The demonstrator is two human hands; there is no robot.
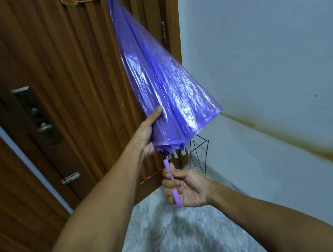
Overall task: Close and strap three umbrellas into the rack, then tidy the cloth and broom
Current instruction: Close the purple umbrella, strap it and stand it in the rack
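Umbrella (160, 79) upright, gripped by both hands.

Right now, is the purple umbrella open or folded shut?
Folded but loose: the purple umbrella hangs as a cone, rib tips gathered above the handle. No strap is visible around it.

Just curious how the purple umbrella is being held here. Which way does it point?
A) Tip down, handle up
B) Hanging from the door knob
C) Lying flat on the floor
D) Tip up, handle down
D: the purple umbrella rises toward the door top, its handle below in the right hand, while the left hand grips the canopy edge.
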